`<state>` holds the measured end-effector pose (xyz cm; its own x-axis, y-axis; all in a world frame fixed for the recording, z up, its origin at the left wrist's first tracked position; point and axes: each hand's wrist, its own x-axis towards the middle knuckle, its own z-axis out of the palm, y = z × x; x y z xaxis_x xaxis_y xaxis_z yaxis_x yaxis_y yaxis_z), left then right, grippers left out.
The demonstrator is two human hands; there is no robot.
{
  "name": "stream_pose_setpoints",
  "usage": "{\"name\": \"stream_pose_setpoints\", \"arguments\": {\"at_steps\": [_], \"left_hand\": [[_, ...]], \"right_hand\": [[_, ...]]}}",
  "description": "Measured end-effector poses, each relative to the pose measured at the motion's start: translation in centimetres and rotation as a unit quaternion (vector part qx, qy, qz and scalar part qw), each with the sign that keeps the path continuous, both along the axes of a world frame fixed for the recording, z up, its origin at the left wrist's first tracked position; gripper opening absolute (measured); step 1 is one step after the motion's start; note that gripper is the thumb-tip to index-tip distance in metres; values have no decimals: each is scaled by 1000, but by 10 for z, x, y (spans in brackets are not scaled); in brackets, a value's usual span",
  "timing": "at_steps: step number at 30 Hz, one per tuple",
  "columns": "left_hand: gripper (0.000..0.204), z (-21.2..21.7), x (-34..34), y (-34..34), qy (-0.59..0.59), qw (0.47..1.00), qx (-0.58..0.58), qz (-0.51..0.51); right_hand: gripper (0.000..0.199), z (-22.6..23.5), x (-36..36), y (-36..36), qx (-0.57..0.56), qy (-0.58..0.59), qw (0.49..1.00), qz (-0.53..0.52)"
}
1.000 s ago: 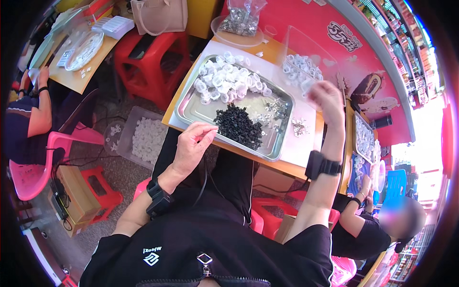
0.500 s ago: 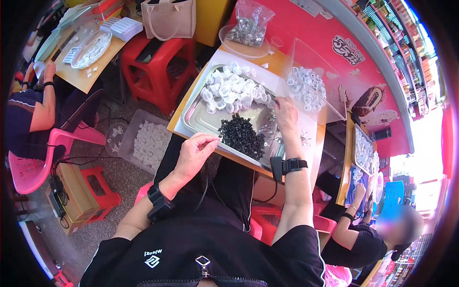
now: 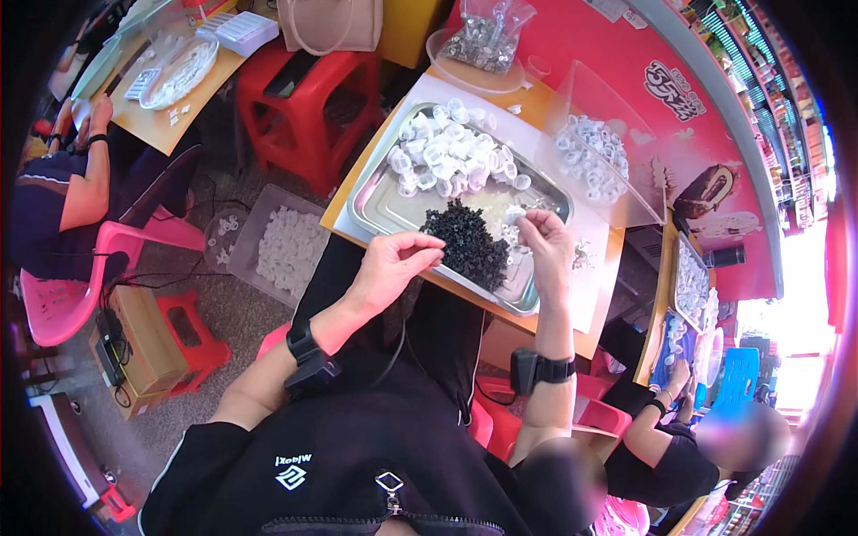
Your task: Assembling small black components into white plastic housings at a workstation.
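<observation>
A metal tray [image 3: 371,204] lies on the table in front of me, with a heap of white translucent plastic caps [image 3: 451,152] at its far side. A pile of small black parts [image 3: 465,241] fills its near side. My left hand [image 3: 393,268] is at the near left of the black pile, thumb and fingertips pressed together; whatever they hold is too small to make out. Over the tray's right part, my right hand [image 3: 548,246] pinches a white plastic cap [image 3: 515,214]. Small shiny bits [image 3: 517,259] lie in the tray beside the black pile.
A clear bin of white caps [image 3: 592,156] stands right of the tray. Behind it sits a bag of metal parts [image 3: 483,43] in a round dish. A tub of white pieces [image 3: 288,241] and a red stool [image 3: 299,116] are to the left. Other people work on both sides.
My right hand has drawn back from the edge of the white heap toward me and now shows a white cap in its fingertips. My left hand stays closed near the black pile.
</observation>
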<state>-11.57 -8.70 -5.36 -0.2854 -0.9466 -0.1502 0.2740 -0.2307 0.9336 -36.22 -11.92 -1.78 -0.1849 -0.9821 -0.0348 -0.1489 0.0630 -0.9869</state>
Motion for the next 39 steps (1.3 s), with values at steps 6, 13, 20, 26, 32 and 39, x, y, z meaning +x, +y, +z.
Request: {"name": "stream_pose_setpoints", "arguments": {"at_steps": [6, 13, 20, 26, 32, 39], "left_hand": [[39, 28, -7, -4, 98, 991, 35, -84], [36, 15, -13, 0, 167, 979, 71, -91], [30, 10, -9, 5, 184, 974, 104, -77], [29, -2, 4, 1, 241, 956, 161, -36], [27, 3, 1, 2, 249, 954, 160, -44], [22, 4, 2, 5, 237, 956, 169, -44]], "right_hand": [[11, -14, 38, 42, 18, -256, 967, 8], [10, -20, 68, 61, 50, -302, 952, -24], [12, -18, 61, 69, 88, -184, 979, 9], [9, 5, -12, 58, 15, 245, 962, -121], [12, -6, -37, 52, -110, 514, 851, 9], [13, -31, -26, 44, -107, 555, 822, 76]]}}
